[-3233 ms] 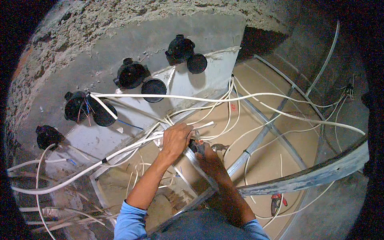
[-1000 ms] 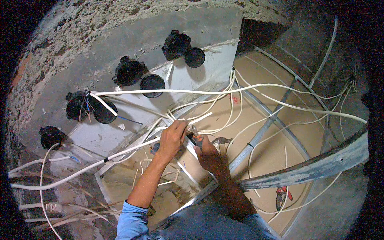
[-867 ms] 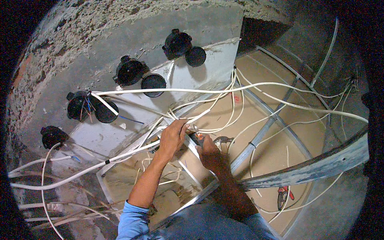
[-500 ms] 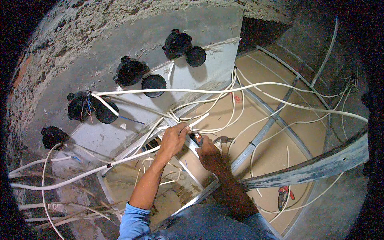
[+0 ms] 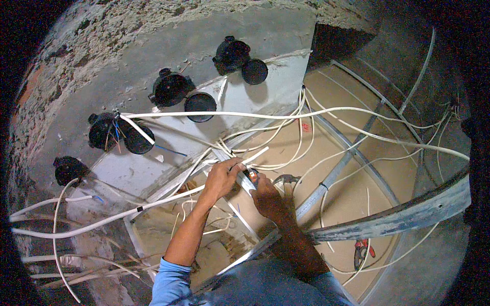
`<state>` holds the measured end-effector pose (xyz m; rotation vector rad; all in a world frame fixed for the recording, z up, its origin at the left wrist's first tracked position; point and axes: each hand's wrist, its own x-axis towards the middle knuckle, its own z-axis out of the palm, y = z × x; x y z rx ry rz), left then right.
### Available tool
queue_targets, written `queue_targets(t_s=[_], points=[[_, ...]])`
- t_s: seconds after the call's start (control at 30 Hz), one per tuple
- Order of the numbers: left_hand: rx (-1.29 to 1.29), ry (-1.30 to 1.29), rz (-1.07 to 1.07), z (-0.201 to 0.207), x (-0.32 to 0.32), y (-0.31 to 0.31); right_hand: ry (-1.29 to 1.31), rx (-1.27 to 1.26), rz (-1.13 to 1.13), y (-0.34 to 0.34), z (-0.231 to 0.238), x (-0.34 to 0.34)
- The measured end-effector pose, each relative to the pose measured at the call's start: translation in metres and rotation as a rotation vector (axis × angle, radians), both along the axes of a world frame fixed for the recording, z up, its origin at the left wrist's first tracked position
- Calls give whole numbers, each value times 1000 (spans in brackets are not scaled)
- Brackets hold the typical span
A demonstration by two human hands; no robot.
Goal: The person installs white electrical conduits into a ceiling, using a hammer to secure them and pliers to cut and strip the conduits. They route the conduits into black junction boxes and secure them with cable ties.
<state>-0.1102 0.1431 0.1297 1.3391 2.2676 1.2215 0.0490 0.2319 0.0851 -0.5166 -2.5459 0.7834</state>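
My left hand (image 5: pixel 223 179) is closed around a thick white cable (image 5: pixel 168 203). The cable's free end points up and right past my fingers. Close beside it, my right hand (image 5: pixel 266 196) grips a small black-and-orange tool (image 5: pixel 252 175); its kind is mostly hidden by my fingers. The tool is near the cable, but I cannot tell whether they touch. Just right of my right hand is a claw hammer (image 5: pixel 288 180), its handle partly behind my wrist. Metal framing runs beneath both hands.
Black round boxes (image 5: pixel 171 89) with open lids line the grey wall slab. Several white cables (image 5: pixel 306 115) loop across the beige board (image 5: pixel 326 148). A metal beam (image 5: pixel 393 219) crosses at the right, with red-handled pliers (image 5: pixel 363 253) below it. Metal struts (image 5: pixel 311 200) cross the board.
The view has shifted slightly, so the boxes sit a little further right. My hands keep nearly the same place and grip; more of the orange on the tool shows.
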Motion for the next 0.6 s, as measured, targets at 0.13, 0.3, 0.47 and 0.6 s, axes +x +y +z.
queue_targets(t_s=[0.13, 0.3, 0.47, 0.6], points=[[-17, -16, 2, 2, 0, -1, 37, 37, 11, 0, -4, 0], [13, -113, -38, 4, -2, 0, 92, -150, -50, 1, -4, -3], [133, 227, 54, 4, 9, 2, 121, -165, -50, 4, 9, -7], [236, 624, 69, 2, 16, 3, -21, -290, -125, 6, 20, -5]])
